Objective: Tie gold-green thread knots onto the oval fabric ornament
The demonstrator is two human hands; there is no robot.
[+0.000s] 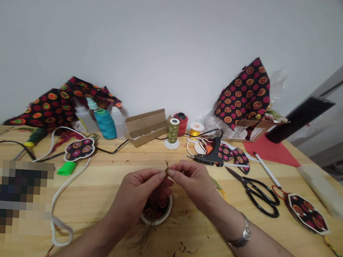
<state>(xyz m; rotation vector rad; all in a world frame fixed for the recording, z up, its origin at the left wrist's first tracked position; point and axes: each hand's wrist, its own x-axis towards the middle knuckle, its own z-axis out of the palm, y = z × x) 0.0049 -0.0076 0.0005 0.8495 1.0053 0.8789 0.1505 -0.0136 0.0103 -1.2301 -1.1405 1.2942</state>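
My left hand (140, 192) and my right hand (191, 180) meet above the middle of the wooden table (104, 178). Both pinch a small tuft of olive-gold thread (167, 167) between their fingertips. Under my left hand lies a round fabric-covered piece (157, 211) with a white rim, partly hidden by the palm. Dark thread strands (145, 241) trail from it toward me. A metal bracelet (243, 235) sits on my right wrist.
Black scissors (257, 190), a black glue gun (212, 154), a white pen (267, 171) and an octagonal fabric ornament (307, 212) lie to the right. Thread spools (173, 132), bottles (85, 115), patterned cloth (56, 104), a white cable (66, 184) and a cardboard piece (146, 127) line the back.
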